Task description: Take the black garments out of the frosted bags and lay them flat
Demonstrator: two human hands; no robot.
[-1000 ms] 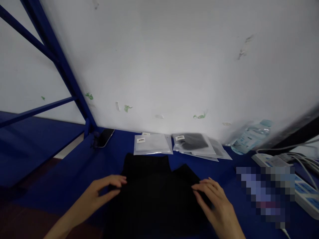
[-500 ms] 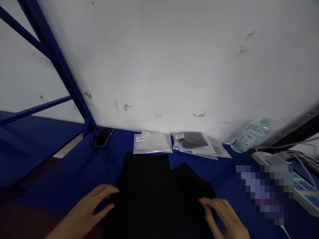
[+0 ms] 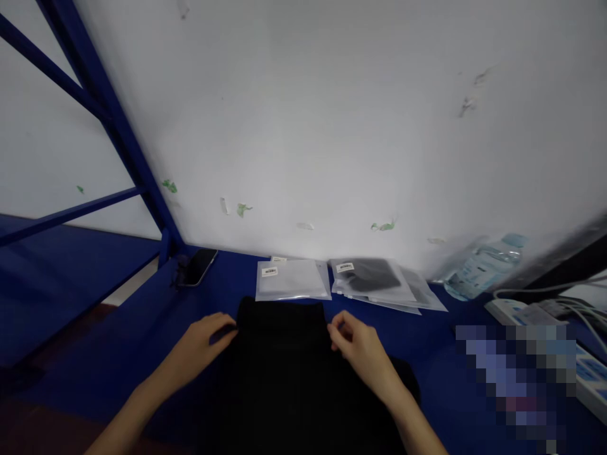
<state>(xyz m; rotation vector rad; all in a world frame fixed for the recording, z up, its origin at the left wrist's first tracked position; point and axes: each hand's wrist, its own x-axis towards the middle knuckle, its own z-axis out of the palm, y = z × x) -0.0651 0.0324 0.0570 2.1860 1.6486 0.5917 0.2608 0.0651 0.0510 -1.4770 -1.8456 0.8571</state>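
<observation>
A black high-necked top (image 3: 289, 385) lies spread out before me, its collar (image 3: 279, 316) pointing toward the wall. My left hand (image 3: 203, 341) is at the left side of the neck, thumb and fingertips closed on the cloth edge. On the opposite side, my right hand (image 3: 355, 344) has its fingers curled and pinches the fabric just below the collar. The dark cloth hides how much of it each hand grips. The garment's lower part runs out of view at the bottom.
Flat plastic packets with labels, a pale one (image 3: 291, 281) and a darker stack (image 3: 374, 281), lie by the wall. A phone (image 3: 200, 266) is at left. At right are a water bottle (image 3: 486, 268), a power strip (image 3: 507, 309) with cables, and a blurred-out item. A blue frame (image 3: 123, 145) rises at left.
Both hands have moved up and inward from the garment's sides to its neck. The right hand has left the sleeve area. The view has shifted slightly.
</observation>
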